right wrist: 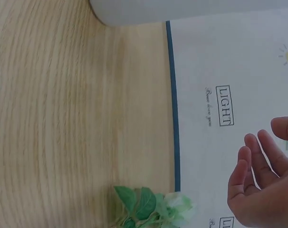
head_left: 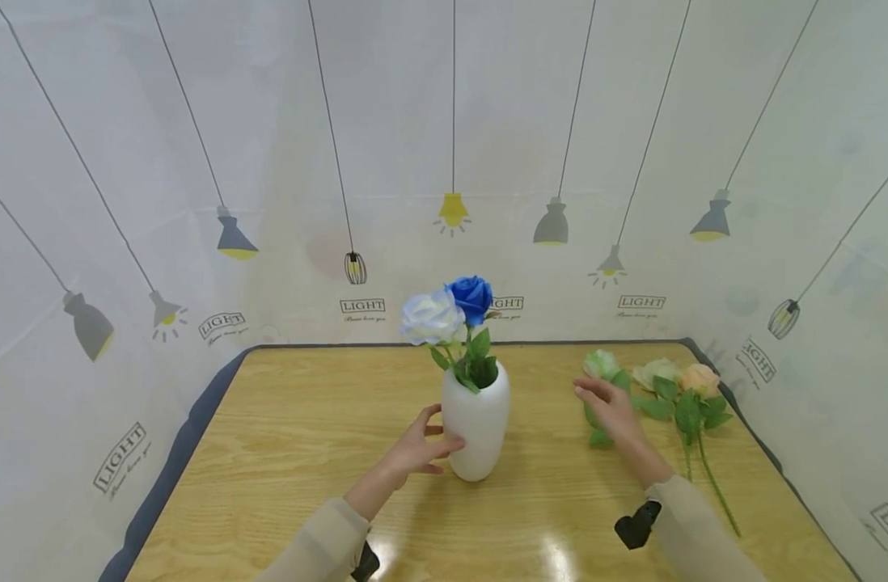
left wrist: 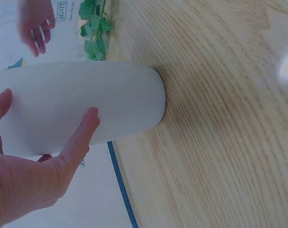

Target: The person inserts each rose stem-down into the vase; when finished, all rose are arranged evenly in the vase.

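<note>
A white vase (head_left: 475,428) stands upright on the wooden table, holding a white-blue rose (head_left: 431,317) and a blue rose (head_left: 471,299). My left hand (head_left: 415,446) holds the vase by its left side, thumb across the front and fingers spread around it; the left wrist view shows the thumb and fingertips on the vase wall (left wrist: 120,95). To the right, my right hand (head_left: 615,412) hovers with nothing in it, fingers loosely bent. Beneath and just beyond it lies a pale green rose (head_left: 600,364), its leaves partly covered by the hand.
Right of that hand lie a cream rose (head_left: 655,373) and a peach rose (head_left: 699,380), their green stems pointing toward me. Light cloth walls (head_left: 386,145) printed with hanging lamps enclose the table (head_left: 306,412) at the back and sides, with dark blue trim along its edge.
</note>
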